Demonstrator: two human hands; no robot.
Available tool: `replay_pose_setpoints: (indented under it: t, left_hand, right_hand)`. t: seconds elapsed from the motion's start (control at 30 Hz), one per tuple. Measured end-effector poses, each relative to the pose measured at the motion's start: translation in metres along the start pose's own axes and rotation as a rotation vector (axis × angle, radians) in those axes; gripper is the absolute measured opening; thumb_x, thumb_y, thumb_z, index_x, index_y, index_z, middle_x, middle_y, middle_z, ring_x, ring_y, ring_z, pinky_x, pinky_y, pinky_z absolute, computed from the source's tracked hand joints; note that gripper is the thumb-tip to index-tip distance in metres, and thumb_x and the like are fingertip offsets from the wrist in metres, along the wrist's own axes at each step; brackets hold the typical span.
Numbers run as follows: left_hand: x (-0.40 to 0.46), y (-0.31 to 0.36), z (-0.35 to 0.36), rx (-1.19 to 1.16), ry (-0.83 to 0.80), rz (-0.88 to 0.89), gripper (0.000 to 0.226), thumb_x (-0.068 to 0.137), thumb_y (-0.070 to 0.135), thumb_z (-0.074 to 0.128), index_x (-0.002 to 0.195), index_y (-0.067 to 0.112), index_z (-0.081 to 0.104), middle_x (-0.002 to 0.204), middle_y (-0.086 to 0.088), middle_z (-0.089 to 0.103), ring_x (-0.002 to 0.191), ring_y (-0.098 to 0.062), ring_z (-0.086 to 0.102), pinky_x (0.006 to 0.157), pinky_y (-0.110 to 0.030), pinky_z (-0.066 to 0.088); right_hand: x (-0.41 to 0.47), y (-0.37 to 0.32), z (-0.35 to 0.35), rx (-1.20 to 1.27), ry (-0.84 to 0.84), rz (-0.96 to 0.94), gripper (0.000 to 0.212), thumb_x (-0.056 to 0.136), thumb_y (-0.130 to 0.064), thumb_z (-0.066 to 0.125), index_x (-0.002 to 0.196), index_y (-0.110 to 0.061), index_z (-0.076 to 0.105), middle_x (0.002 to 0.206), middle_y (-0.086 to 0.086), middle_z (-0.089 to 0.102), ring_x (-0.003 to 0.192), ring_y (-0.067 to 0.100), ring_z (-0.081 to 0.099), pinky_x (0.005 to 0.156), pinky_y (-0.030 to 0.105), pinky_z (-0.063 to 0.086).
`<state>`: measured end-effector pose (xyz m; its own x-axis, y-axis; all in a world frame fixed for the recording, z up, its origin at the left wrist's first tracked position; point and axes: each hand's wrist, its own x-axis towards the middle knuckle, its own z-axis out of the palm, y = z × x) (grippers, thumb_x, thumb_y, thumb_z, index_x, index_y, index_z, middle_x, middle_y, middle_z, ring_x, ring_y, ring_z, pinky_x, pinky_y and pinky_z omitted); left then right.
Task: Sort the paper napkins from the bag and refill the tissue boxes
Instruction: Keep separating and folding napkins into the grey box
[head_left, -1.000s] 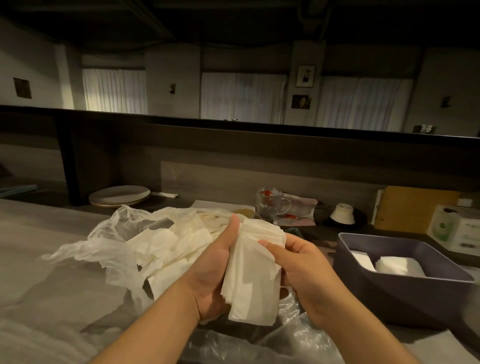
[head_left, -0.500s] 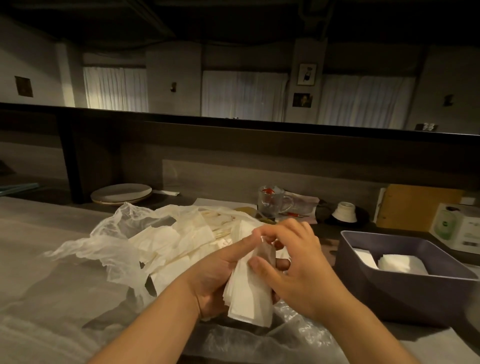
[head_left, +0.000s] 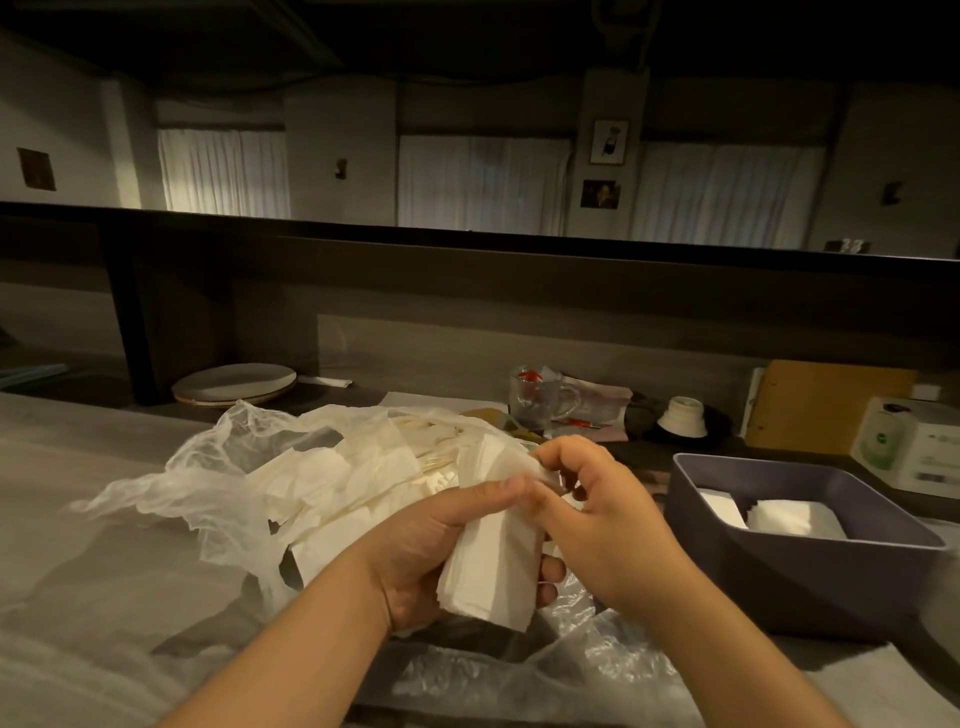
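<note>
Left hand (head_left: 415, 561) grips the folded napkin stack (head_left: 488, 561); right hand (head_left: 597, 514) pinches its top edge beside the grey tissue box (head_left: 810, 587).

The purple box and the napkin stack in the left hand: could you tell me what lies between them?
In the head view, only the right hand lies between the napkin stack and purple box.

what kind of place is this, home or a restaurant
Probably a restaurant or cafe, seen from behind a service counter. A raised bar ledge fronts a dim room, plates are stacked by it, and a bag of loose napkins is being sorted into a box.
</note>
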<state>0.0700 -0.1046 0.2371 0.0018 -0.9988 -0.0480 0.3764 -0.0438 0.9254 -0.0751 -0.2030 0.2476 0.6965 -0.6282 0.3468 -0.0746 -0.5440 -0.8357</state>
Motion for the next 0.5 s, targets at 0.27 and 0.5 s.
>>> replay_pose_setpoints:
  t: [0.27, 0.5]
  left_hand:
    - [0.003, -0.003, -0.001, -0.042, -0.020, -0.008, 0.067, 0.073, 0.023, 0.087, 0.133, 0.010, 0.059, 0.105, -0.023, 0.066, 0.088, -0.035, 0.068, 0.079, -0.048, 0.058]
    - [0.003, -0.002, 0.004, -0.072, 0.056, 0.007, 0.035, 0.076, 0.019, 0.083, 0.111, 0.021, 0.079, 0.102, -0.018, 0.073, 0.087, -0.032, 0.073, 0.077, -0.047, 0.061]
  right_hand:
    - [0.004, 0.007, 0.004, -0.108, -0.010, -0.060, 0.039, 0.100, -0.033, 0.060, 0.127, -0.059, 0.052, 0.130, -0.030, 0.044, 0.127, 0.001, 0.046, 0.103, 0.031, 0.054]
    - [0.003, 0.004, 0.006, -0.133, -0.067, -0.033, 0.048, 0.103, -0.032, 0.055, 0.143, -0.056, 0.044, 0.140, -0.028, 0.040, 0.132, 0.005, 0.045, 0.103, 0.035, 0.055]
